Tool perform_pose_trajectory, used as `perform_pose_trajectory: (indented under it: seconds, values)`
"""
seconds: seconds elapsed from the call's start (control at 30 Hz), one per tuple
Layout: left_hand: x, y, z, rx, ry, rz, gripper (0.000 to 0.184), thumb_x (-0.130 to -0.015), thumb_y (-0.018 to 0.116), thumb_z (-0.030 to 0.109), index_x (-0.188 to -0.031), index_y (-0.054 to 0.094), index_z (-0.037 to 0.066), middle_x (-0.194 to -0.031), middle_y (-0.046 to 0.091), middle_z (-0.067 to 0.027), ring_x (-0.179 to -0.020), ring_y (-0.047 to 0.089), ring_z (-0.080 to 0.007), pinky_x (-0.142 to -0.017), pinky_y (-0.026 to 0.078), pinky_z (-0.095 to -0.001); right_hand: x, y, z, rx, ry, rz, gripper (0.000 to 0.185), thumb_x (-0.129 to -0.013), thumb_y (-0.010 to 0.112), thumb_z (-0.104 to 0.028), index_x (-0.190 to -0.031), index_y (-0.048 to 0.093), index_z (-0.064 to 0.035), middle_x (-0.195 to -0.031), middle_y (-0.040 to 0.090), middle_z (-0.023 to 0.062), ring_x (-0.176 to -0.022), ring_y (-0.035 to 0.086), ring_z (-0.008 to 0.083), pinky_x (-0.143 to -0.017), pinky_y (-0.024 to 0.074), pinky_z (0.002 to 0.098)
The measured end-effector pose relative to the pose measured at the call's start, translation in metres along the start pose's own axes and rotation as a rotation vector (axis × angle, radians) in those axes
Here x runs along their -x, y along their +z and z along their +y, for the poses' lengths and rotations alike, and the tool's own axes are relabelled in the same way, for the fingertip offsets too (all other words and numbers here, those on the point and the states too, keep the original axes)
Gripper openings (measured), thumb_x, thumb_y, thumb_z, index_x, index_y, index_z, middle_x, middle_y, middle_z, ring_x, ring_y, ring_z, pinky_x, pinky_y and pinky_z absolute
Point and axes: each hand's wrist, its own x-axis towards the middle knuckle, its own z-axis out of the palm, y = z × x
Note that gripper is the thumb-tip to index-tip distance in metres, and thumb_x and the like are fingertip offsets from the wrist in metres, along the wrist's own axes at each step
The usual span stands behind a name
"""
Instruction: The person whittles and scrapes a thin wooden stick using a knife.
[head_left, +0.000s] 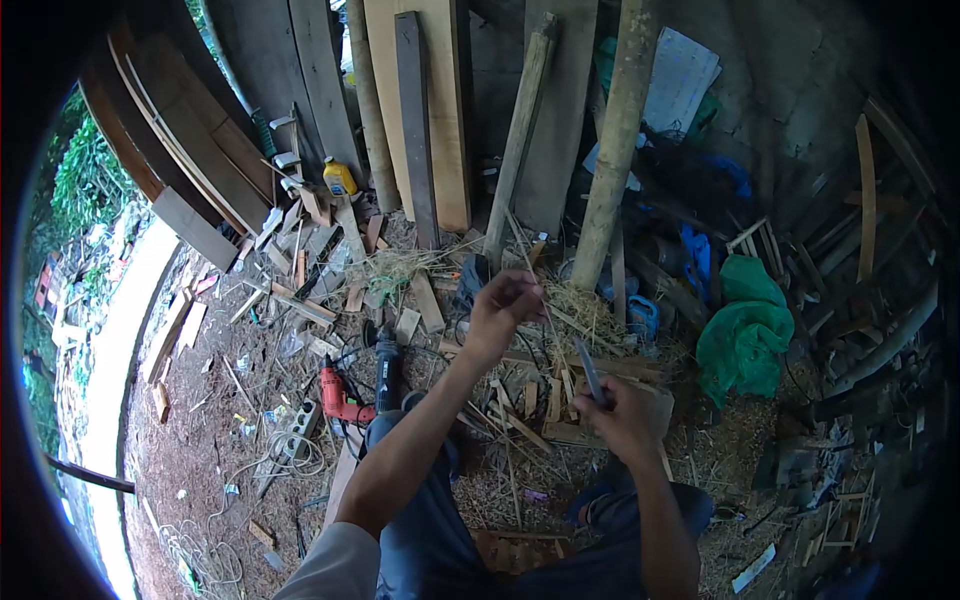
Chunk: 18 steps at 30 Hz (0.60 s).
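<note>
My left hand (pixel 508 308) is raised in the middle of the view, its fingers pinched around a thin pale strip (pixel 550 325) that looks like wood or bamboo. The strip slants from above that hand down toward my right hand (pixel 622 422). Closed around a knife (pixel 588 370), my right hand is lower and to the right, with the grey blade pointing up and left. Fingers cover the knife's handle. Blade and strip lie close together, but I cannot tell whether they touch.
A red drill (pixel 342 398) and an angle grinder (pixel 387 370) lie left of my knees, beside a power strip (pixel 298 425) with a tangled cord. Wood offcuts and shavings litter the ground. Planks (pixel 415 130) and a pole (pixel 615 150) stand ahead; a green sack (pixel 745 335) sits right.
</note>
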Motion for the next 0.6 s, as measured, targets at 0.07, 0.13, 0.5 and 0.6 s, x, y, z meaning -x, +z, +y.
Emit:
perform_pose_trajectory:
  seconds: [0.07,0.13,0.5,0.6]
  values:
    - [0.005,0.012,0.000,-0.051,-0.040,-0.119,0.019,-0.089,0.065,0.010,-0.103,0.055,0.001,-0.088,0.061,-0.0059,-0.077,0.063,-0.0139,-0.067,0.056,-0.0300,-0.008,0.008,0.012,-0.091,-0.147,-0.017,0.019,-0.092,0.061,-0.020,-0.098,0.060,-0.0022,-0.078,0.064,0.0037,-0.063,0.055,0.0083,-0.059,0.0440,0.0277]
    - [0.008,0.017,-0.002,-0.053,-0.068,-0.136,0.019,-0.089,0.065,0.011,-0.103,0.057,0.001,-0.088,0.061,-0.0046,-0.076,0.061,-0.0119,-0.067,0.055,-0.0293,-0.006,0.010,0.000,-0.129,-0.132,0.072,0.021,-0.095,0.057,-0.023,-0.099,0.060,-0.0020,-0.075,0.062,0.0025,-0.058,0.053,0.0079,-0.055,0.0425,0.0270]
    - [0.046,0.043,-0.009,-0.354,-0.179,-0.552,0.018,-0.090,0.064,0.012,-0.104,0.064,0.000,-0.083,0.063,-0.0040,-0.072,0.059,-0.0096,-0.063,0.048,-0.0259,-0.005,-0.024,-0.017,-0.703,-0.145,0.052,0.030,-0.100,0.049,-0.023,-0.117,0.059,-0.0011,-0.061,0.050,0.0001,-0.048,0.039,0.0039,-0.044,0.0299,0.0206]
    - [0.049,0.045,-0.009,-0.400,-0.251,-0.637,0.019,-0.090,0.065,0.013,-0.102,0.064,-0.001,-0.083,0.063,-0.0036,-0.071,0.058,-0.0091,-0.065,0.047,-0.0252,-0.010,-0.041,-0.011,-0.640,-0.179,-0.033,0.030,-0.098,0.052,-0.024,-0.115,0.059,0.0001,-0.063,0.050,-0.0002,-0.048,0.038,0.0035,-0.043,0.0294,0.0203]
